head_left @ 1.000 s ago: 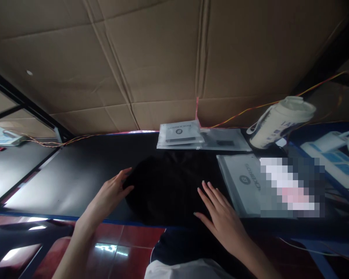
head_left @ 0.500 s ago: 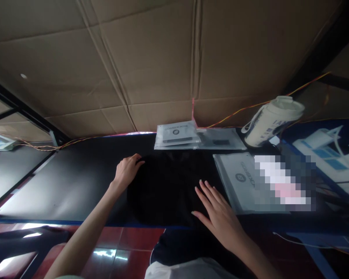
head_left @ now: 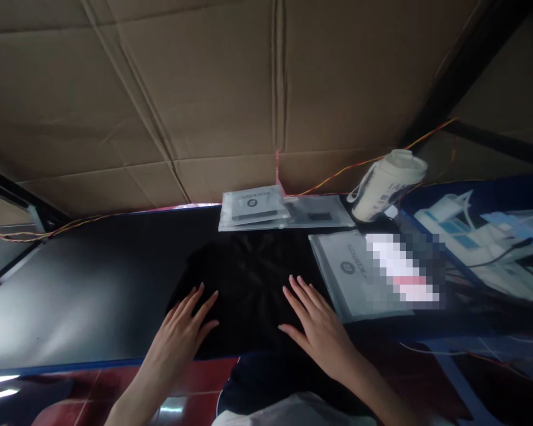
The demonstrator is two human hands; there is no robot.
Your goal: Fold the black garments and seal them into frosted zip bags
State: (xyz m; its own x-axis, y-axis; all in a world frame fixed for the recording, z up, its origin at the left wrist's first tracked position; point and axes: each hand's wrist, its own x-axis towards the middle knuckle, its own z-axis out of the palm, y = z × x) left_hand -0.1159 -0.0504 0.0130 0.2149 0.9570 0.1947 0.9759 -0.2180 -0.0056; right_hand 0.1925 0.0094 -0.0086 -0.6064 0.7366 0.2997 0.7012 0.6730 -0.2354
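Observation:
A piece of black cloth (head_left: 249, 278) lies spread on the black tabletop in front of me; its exact kind is hard to make out in the dark. My left hand (head_left: 182, 325) rests flat on its left part, fingers spread. On its right part lies my right hand (head_left: 313, 325), also flat with fingers apart. Just right of that hand is a translucent zip bag (head_left: 344, 272) with printed lettering. Beyond the cloth sit a small stack of similar bags (head_left: 253, 207) and another flat zip bag (head_left: 320, 213).
A white lidded cup (head_left: 388, 186) with a strap stands at the back right. Beyond it are white-and-blue devices with cables (head_left: 462, 231). A blurred-out patch (head_left: 404, 266) covers part of the right bag. A cardboard wall (head_left: 213, 106) closes off the back.
My left hand has come back toward me from the cloth's upper left and flattened, its fingers now spread. The right hand stays flat on the cloth. The view has turned slightly right.

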